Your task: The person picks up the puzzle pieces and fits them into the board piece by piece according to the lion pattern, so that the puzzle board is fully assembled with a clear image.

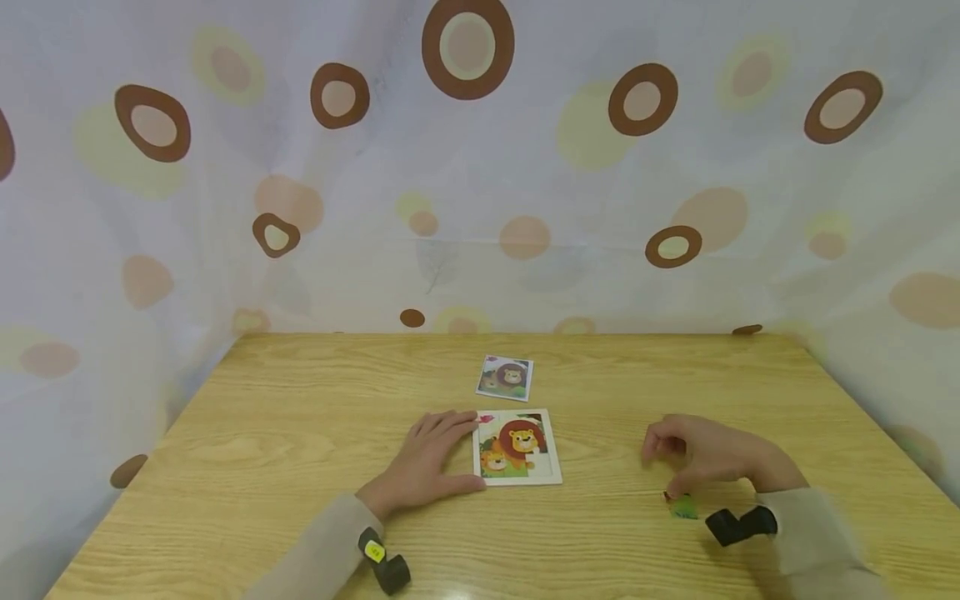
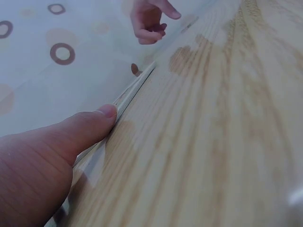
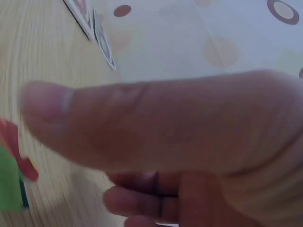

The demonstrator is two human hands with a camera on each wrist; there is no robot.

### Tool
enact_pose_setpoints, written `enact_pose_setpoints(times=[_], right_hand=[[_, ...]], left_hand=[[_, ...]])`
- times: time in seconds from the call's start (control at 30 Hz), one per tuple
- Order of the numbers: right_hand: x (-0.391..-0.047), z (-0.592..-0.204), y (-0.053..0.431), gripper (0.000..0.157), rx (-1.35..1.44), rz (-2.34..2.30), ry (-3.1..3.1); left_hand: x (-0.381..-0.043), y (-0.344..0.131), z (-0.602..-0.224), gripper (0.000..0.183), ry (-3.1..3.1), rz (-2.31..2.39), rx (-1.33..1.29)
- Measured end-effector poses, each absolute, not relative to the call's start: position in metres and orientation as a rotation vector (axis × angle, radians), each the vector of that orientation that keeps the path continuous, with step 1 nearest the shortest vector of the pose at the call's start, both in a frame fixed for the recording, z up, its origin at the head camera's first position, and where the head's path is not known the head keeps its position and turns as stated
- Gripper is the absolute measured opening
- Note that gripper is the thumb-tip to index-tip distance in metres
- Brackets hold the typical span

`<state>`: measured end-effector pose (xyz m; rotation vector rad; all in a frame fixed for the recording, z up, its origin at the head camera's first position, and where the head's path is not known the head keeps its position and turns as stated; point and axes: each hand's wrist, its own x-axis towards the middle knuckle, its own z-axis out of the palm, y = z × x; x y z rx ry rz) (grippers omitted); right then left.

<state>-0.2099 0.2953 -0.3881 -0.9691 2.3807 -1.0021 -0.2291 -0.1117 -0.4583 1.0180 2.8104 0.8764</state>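
My left hand [image 1: 427, 467] rests at the left side of a white-framed lion puzzle [image 1: 553, 450], fingers stretched to its upper left corner. The left thumb [image 2: 94, 125] touches the near edge of the frame. A gap shows at the puzzle's lower right, where the white backing is bare. To the right, my right hand [image 1: 712, 454] hovers with its fingers bent and nothing between them. Just below its thumb lies a loose green puzzle piece [image 1: 684, 507] on the table. In the right wrist view this piece [image 3: 9, 179] shows green and red, apart from the thumb.
A lion picture card [image 1: 505, 379] lies flat behind the puzzle. The wooden table [image 1: 315, 392] ends at a patterned cloth [image 1: 480, 208] that hangs behind it and along both sides.
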Motion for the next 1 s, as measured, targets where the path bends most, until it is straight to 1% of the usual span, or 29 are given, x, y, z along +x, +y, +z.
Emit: enact_pose_setpoints(times=[0.1,0.17,0.47,0.7,0.87,1.0], right_hand=[[-0.207,-0.388,0.304,0.037,-0.890,-0.924,2.386],[-0.207,-0.390,0.309,0.040,-0.872,-0.907,2.365],[-0.204,-0.401,0.319,0.043,-1.038,-1.040,2.217],[-0.200,-0.401,0.314,0.033,-1.043,-1.013,2.290],[-0.199,-0.400,0.310,0.032,-1.020,-1.010,2.271],[-0.201,-0.407,0.304,0.031,-1.076,-1.086,2.178]], left_hand=[[-0.229,-0.112,-0.459,0.082,2.808,0.872,1.017],[-0.229,-0.111,-0.459,0.082,2.811,0.870,1.017],[-0.231,-0.110,-0.462,0.082,2.831,0.858,1.054],[-0.231,-0.111,-0.459,0.080,2.838,0.844,1.045],[-0.231,-0.111,-0.459,0.080,2.837,0.834,1.039],[-0.230,-0.111,-0.460,0.080,2.837,0.834,1.053]])
